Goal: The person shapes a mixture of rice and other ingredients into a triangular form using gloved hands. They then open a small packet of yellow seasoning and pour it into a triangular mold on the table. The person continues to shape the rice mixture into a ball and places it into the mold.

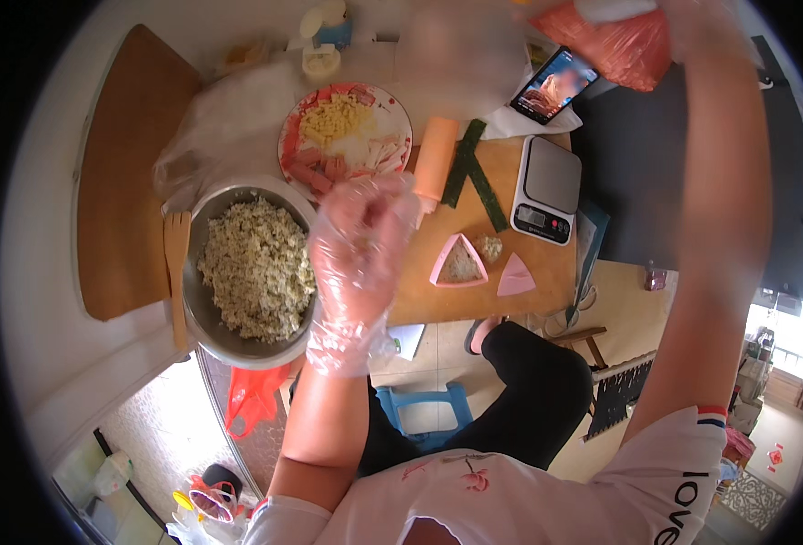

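My left hand [360,248], in a clear plastic glove, is raised with curled fingers between the steel bowl of rice mixture [258,272] and the pink triangular mold [459,261]; whether it holds anything is unclear. My right hand [704,30], blurred at the top right, is beside a red plastic bag [619,48]; its fingers cannot be made out. Rice lies in the mold, with a small rice clump [490,248] and a pink triangular piece [516,275] alongside. Two dark green seaweed strips [466,163] overlap beside an orange cylinder [437,157]. A patterned plate [394,112] bears yellow bits and pink and pale strips.
A wooden fork [178,272] rests against the bowl's left rim. A digital kitchen scale [551,184] sits on the wooden table's [428,306] right side, below a propped smartphone [551,88]. Below the table are a blue stool [425,402] and a red bag [255,398].
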Demonstrator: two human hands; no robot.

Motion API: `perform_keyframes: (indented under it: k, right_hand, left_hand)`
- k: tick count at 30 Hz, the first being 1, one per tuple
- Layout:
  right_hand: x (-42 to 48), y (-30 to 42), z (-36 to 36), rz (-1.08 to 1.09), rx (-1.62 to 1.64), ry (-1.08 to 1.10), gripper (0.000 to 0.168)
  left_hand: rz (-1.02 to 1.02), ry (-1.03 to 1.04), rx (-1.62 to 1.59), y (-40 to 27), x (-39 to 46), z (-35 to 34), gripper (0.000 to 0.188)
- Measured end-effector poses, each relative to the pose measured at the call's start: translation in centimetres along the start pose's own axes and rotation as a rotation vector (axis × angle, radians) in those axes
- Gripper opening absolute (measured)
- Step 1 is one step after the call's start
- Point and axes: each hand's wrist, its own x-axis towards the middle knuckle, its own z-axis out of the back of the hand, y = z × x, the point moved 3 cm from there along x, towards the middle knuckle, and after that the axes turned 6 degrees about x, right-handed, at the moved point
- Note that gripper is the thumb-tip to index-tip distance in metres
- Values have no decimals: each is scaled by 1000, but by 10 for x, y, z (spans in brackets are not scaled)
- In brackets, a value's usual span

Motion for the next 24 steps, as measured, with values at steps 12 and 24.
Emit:
perform_keyframes:
  k: [12,24]
  right_hand:
    - [-240,-9,-11,-917,48,297,45]
    - [-368,-89,-66,-266,-258,415,22]
  left_hand:
    - [8,-240,-391,-16,-6,53,16]
    - [418,281,381,-9,-69,67,44]
